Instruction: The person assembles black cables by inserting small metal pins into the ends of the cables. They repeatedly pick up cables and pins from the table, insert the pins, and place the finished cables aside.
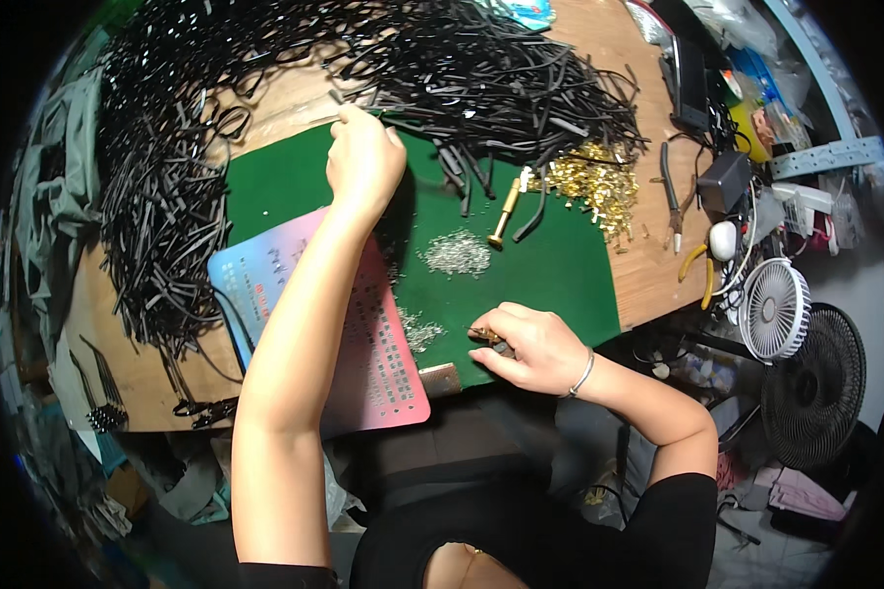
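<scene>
My left hand [366, 162] is over the far edge of the green mat [560, 280], at the near side of a heap of black eyeglass temples [501, 88]. Its fingers are curled, and whatever is in them is hidden. My right hand [530, 348], with a bangle at the wrist, is closed round a small brass and dark tool [486, 336] above the mat's near edge. Beyond it lies a pile of tiny silvery parts [457, 253], with a smaller scatter [420, 332] left of that hand. A brass-handled tool [506, 211] rests farther back.
Under my left forearm lies a blue-pink printed sheet [388, 368]. More black temples [157, 216] cover the left side, and gold parts [594, 187] are heaped at the right. Pliers [670, 196], a white fan [776, 309] and a black fan [815, 383] stand or lie beyond.
</scene>
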Action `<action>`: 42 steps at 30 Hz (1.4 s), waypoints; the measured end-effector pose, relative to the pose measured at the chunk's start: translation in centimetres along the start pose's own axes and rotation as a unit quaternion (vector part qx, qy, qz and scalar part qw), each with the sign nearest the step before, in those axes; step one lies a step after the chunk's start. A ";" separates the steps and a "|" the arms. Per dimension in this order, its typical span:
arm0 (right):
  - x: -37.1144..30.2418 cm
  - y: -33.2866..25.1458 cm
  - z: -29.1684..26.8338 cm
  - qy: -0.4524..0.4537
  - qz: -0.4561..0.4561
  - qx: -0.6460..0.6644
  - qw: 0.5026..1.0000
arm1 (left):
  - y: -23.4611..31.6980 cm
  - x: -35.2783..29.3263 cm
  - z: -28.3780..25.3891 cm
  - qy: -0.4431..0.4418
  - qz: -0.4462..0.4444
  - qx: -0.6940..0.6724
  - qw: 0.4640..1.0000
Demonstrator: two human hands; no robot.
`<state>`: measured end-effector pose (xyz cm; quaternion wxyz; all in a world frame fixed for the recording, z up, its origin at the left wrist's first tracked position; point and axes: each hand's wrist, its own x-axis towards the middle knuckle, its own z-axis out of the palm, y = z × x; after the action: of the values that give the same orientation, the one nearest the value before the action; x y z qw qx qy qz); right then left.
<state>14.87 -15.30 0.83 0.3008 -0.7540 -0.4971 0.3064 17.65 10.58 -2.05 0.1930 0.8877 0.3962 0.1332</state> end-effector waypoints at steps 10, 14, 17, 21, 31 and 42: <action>-0.9 2.6 -5.4 0.132 0.077 -0.075 0.985 | -1.6 -6.1 -10.7 -0.126 0.036 -0.399 0.908; 2.9 4.3 -8.6 0.216 0.234 -0.272 0.908 | -1.8 -13.2 -12.4 -0.243 0.010 -0.458 0.855; 4.8 6.2 -7.0 0.250 0.229 -0.272 0.901 | -2.9 -16.8 -12.0 -0.236 -0.048 -0.520 0.820; 4.2 6.6 -8.2 0.201 0.275 -0.038 0.939 | -3.7 -19.2 -11.5 -0.269 -0.099 -0.602 0.745; 2.9 6.8 -7.7 0.223 0.232 -0.091 0.943 | -3.8 -19.9 -9.0 -0.314 -0.091 -0.590 0.738; 2.1 -4.6 -3.6 -0.077 0.057 0.184 0.978 | -3.5 -20.6 -9.6 -0.426 -0.103 -0.551 0.710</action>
<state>15.71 -12.41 6.23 0.3772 -0.6869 -0.4105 0.4663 -1.81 -0.58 3.24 0.8085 0.5400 0.2177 -0.0854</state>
